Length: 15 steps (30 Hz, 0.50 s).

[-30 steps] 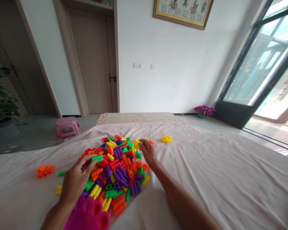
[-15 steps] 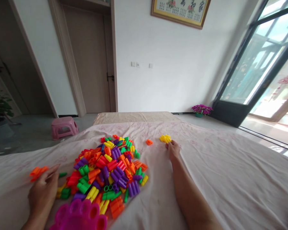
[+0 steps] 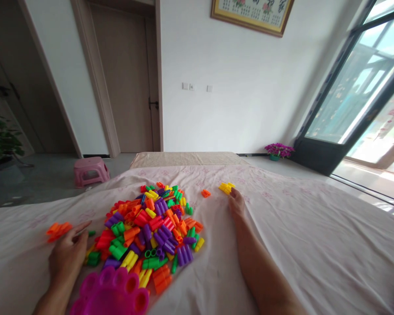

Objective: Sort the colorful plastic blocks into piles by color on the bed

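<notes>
From the head camera, two bare hands reach over a surface covered in pale, pink-patterned cloth (image 3: pixel 315 236). The left hand (image 3: pixel 68 254) has its index finger stretched out; whether anything is tucked inside cannot be told. Just beyond it lies a cluster of bright orange plastic tube-shaped pieces (image 3: pixel 58 231). The right hand (image 3: pixel 237 203), fingers drawn close together, meets the near edge of a cluster of yellow plastic tube-shaped pieces (image 3: pixel 226 188); whether it grips one is unclear. Between the hands spreads a large heap of red, orange, yellow, green and purple plastic tube-shaped pieces (image 3: pixel 157 223). One small orange plastic piece (image 3: pixel 205 193) sits left of the right hand. Nearer the viewer than the heap, right of the left hand, is a magenta plastic container with a scalloped rim (image 3: pixel 108 299).
</notes>
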### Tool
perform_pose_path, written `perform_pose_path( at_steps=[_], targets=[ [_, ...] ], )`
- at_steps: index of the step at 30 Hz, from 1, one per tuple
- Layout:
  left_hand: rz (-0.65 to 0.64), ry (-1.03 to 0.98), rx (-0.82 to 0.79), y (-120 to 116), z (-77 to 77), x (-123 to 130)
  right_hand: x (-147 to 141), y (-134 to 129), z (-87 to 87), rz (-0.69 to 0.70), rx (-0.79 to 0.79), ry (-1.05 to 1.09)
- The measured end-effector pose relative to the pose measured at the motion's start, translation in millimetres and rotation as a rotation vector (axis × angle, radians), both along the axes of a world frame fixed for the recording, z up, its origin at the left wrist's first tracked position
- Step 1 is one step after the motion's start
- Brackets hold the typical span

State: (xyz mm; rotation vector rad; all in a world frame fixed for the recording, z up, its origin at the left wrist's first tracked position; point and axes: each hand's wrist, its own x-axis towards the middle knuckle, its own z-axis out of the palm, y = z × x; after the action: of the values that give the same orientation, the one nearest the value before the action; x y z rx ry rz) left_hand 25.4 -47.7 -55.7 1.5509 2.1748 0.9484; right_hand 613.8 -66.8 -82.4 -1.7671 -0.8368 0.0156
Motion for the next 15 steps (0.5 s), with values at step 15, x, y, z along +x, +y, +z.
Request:
perform_pose_path(
  at_steps=[15],
  targets=[
    [-0.009,0.041,0.093,3.3,-5.7,-2.0,-129.9,-4.0,22.5,0.914,-0.211,-0.11]
  ],
)
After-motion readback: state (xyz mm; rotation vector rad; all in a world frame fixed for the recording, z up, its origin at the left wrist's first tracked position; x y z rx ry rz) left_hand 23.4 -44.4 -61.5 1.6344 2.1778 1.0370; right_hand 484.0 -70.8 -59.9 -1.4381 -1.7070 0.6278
